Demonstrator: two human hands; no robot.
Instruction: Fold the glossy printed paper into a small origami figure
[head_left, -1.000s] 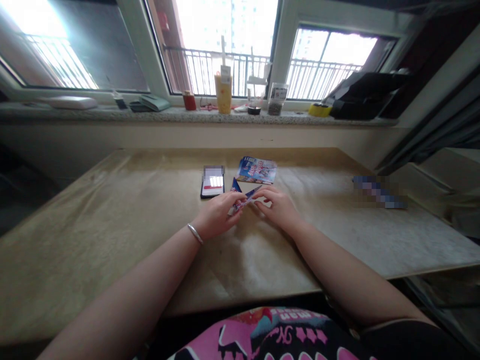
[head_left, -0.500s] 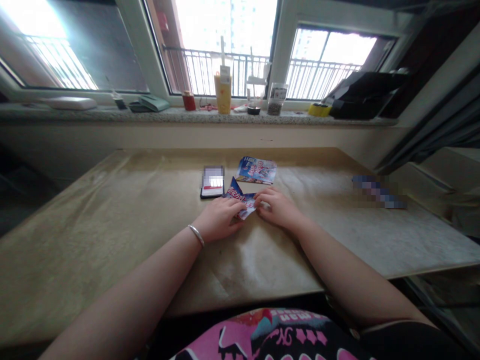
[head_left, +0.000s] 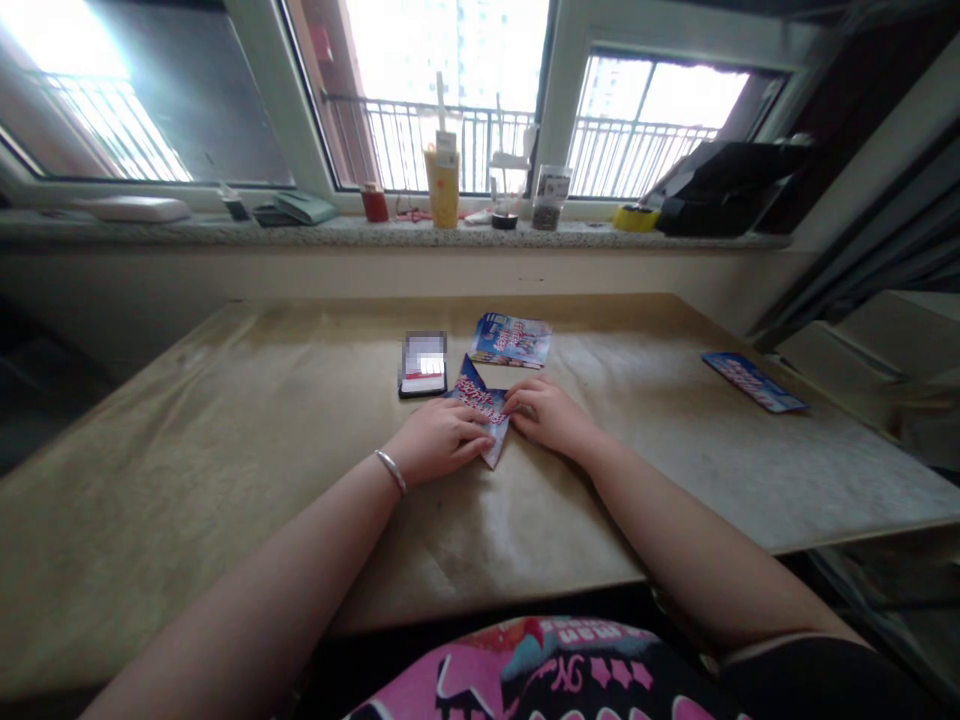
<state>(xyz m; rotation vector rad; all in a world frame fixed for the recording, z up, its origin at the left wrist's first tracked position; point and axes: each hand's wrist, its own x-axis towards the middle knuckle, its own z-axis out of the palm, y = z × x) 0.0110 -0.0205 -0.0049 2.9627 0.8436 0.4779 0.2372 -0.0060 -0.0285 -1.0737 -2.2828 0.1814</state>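
Observation:
A folded piece of blue printed paper (head_left: 480, 402) lies flat on the brown table (head_left: 225, 430) between my hands. My left hand (head_left: 439, 440), with a silver bracelet at the wrist, presses on the paper's left part with fingers curled down. My right hand (head_left: 551, 415) rests against the paper's right edge, its fingers bent and pressing there. A black phone (head_left: 423, 365) with a lit screen lies just beyond the paper. Behind it sits a blue printed sheet (head_left: 512, 340).
Another blue printed strip (head_left: 754, 381) lies near the table's right edge. The stone windowsill (head_left: 187, 230) holds a yellow drink cup (head_left: 443, 186), a red can (head_left: 373, 203), a jar (head_left: 551, 197) and a black bag (head_left: 724, 187). My pink patterned clothing (head_left: 540, 670) shows at the bottom.
The paper was held up off the table between my fingers; now it lies flat and both hands press it down. The camera view shifted slightly.

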